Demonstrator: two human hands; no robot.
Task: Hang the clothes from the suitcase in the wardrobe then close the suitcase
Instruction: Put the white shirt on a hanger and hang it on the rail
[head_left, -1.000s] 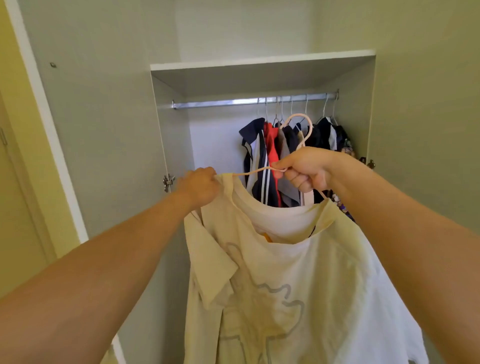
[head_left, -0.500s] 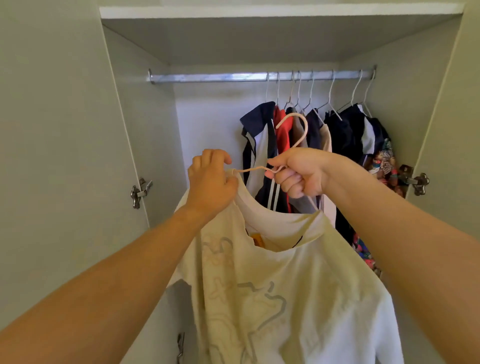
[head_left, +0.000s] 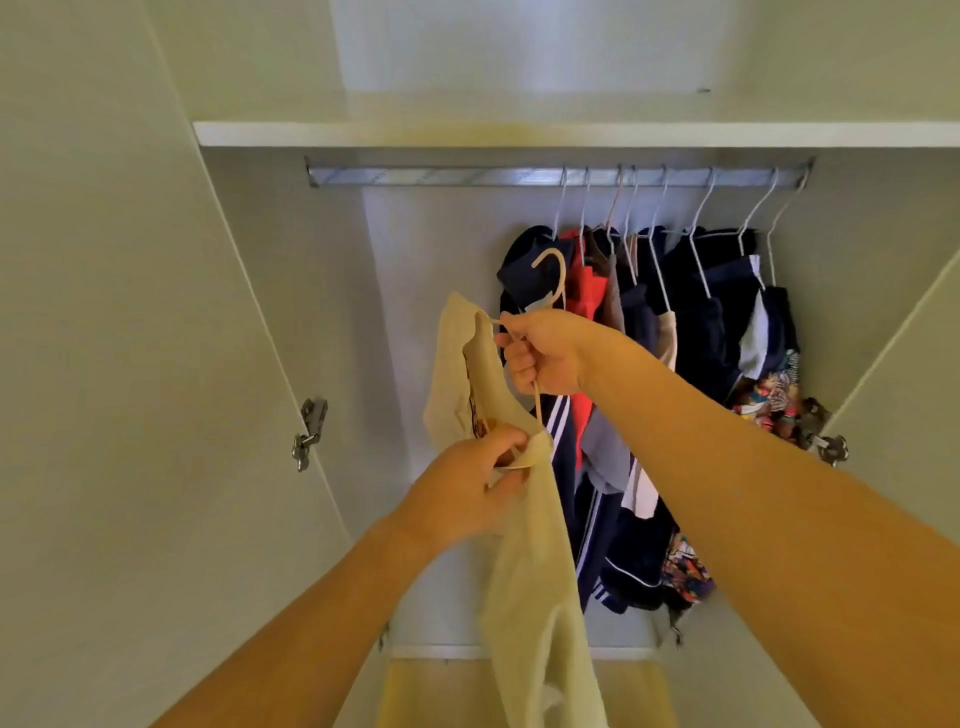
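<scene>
Change since the earlier frame: the cream printed T-shirt (head_left: 524, 545) has turned from face-on to edge-on, the left hand has dropped from the collar to a lower fold, and the view has tipped up toward the rail.

Left to right:

- Pale wardrobe door (head_left: 130, 364), swung open, with a metal hinge (head_left: 310, 434) on its inner edge.
- Left hand (head_left: 475, 491) — closed on a fold of the T-shirt at its near shoulder, thumb on top, steadying the cloth.
- T-shirt — hanging on a thin pale-pink plastic hanger (head_left: 556, 275), in front of the open wardrobe and left of the hung garments; not yet on the rail.
- Right hand (head_left: 545, 353) — clamped on the hanger just below its hook; the hook points up, well below the silver metal hanging rail (head_left: 441, 176).
- Row of clothes already hung (head_left: 675, 332) on white wire hangers: navy with white stripes, red, beige, dark navy, a floral print at the far right. They crowd the right part of the rail; the left part is bare.
- White shelf (head_left: 519, 134) above the rail.
- Second hinge (head_left: 828, 447) at the right edge.

Progress, as judged: several garments are up and this one is dressed on its hanger, so what remains for it is lifting the hook onto the bare stretch of rail. The suitcase is out of view; whether more clothes wait in it cannot be told. Closing it is still to come.
</scene>
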